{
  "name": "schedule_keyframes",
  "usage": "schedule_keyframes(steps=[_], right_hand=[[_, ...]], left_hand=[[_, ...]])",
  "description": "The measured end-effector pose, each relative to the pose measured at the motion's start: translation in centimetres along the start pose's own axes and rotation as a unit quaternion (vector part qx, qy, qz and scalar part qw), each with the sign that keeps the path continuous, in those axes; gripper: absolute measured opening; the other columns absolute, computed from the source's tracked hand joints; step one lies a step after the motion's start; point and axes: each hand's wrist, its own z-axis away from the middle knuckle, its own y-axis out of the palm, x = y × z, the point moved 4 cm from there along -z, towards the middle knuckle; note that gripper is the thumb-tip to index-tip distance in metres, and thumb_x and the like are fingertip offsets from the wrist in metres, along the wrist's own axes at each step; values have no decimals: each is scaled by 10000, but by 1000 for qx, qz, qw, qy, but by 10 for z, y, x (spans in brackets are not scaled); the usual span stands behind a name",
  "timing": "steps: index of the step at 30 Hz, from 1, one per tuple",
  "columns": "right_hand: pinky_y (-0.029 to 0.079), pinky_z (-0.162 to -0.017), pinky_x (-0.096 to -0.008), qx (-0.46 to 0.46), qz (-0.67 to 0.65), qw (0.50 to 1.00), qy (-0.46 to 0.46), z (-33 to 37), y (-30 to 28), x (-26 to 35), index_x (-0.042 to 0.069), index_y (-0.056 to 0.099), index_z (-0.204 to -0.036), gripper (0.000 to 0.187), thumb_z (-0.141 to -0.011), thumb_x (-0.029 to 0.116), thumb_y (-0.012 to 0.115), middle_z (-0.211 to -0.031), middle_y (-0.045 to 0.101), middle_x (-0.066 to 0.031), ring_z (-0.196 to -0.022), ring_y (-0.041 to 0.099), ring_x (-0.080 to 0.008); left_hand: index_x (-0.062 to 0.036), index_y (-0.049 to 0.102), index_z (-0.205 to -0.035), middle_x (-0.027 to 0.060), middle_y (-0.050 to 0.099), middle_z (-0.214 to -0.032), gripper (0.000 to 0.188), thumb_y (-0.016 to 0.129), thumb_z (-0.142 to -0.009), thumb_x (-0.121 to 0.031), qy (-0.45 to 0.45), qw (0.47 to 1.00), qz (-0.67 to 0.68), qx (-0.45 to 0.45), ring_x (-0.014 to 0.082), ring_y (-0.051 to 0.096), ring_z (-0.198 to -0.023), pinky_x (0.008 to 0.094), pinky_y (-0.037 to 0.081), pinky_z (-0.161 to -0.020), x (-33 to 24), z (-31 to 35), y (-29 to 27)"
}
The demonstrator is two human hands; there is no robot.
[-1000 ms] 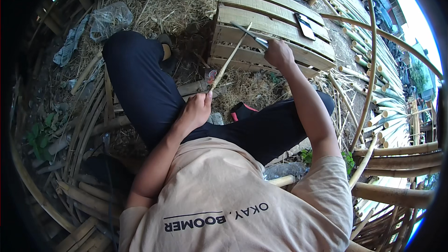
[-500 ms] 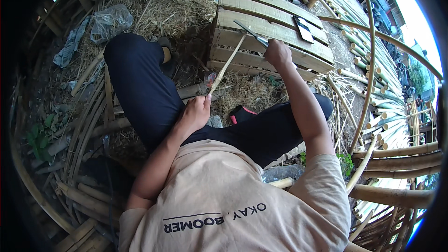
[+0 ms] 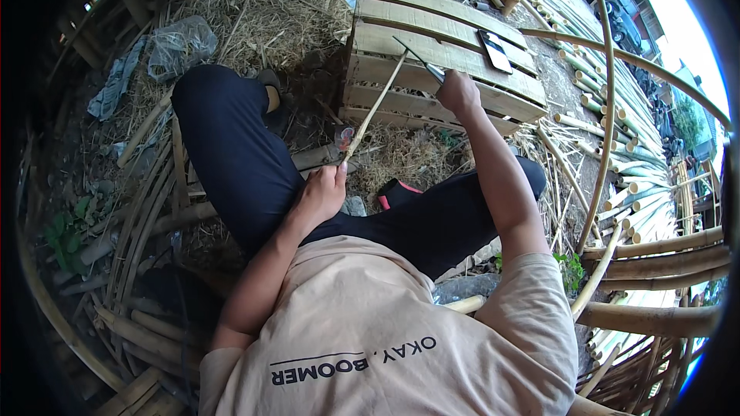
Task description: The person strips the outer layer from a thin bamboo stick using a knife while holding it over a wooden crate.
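My left hand (image 3: 324,189) is closed round the lower end of a thin bamboo stick (image 3: 375,106), with the thumb along it. The pale stick slants up and away to the right, its far tip near a slatted wooden crate (image 3: 432,11). In my right hand (image 3: 459,95) is the handle of a knife (image 3: 418,57). The narrow blade points up and left over the crate's near edge and crosses the stick close to its tip. Whether the edge touches the stick, I cannot tell. Both hands' fingertips are partly hidden.
A phone (image 3: 494,51) lies on the crate. Beyond it, cut bamboo poles (image 3: 644,173) are stacked at the right. Dry straw (image 3: 266,11) and a clear plastic bag (image 3: 181,46) are at the far left. A dark and pink object (image 3: 397,193) sits between my legs.
The knife blade has tilted slightly and its tip sits a little lower and farther right. The stick's tip has shifted slightly left and down. Both hands keep their grip.
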Motion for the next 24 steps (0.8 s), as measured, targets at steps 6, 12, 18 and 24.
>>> schedule_keyframes(steps=[6, 12, 18, 24], right_hand=[[564, -729, -498, -44, -13, 995, -85, 24, -25, 16, 5, 653, -933, 229, -796, 189, 656, -824, 689, -249, -792, 695, -409], [558, -715, -503, 16, -55, 984, -168, 66, -23, 46, 44, 676, -901, 249, -811, 275, 688, -761, 686, -225, -749, 683, -418], [566, -740, -503, 60, -68, 980, -179, 68, 6, 56, 54, 708, -847, 285, -796, 334, 696, -777, 699, -207, -775, 693, -400], [572, -729, -492, 59, -41, 982, -176, 39, 17, 63, 69, 720, -841, 226, -776, 281, 680, -790, 701, -211, -778, 694, -398]], left_hand=[[40, 615, -826, 284, 648, -802, 472, 418, -1056, -322, 11, 1000, -14, -20, 504, 622, -794, 574, 489, -730, 0, 4, -2], [11, 603, -934, 298, 644, -812, 365, 445, -1044, -299, 0, 988, -122, -97, 492, 629, -742, 562, 511, -677, -23, 8, -20], [-1, 583, -902, 296, 631, -775, 347, 452, -1040, -291, -17, 990, -114, -76, 486, 629, -728, 557, 511, -656, -20, 4, -15], [5, 575, -881, 286, 635, -743, 330, 447, -1042, -253, -15, 993, -98, -69, 488, 630, -724, 563, 503, -655, -16, 6, -12]])
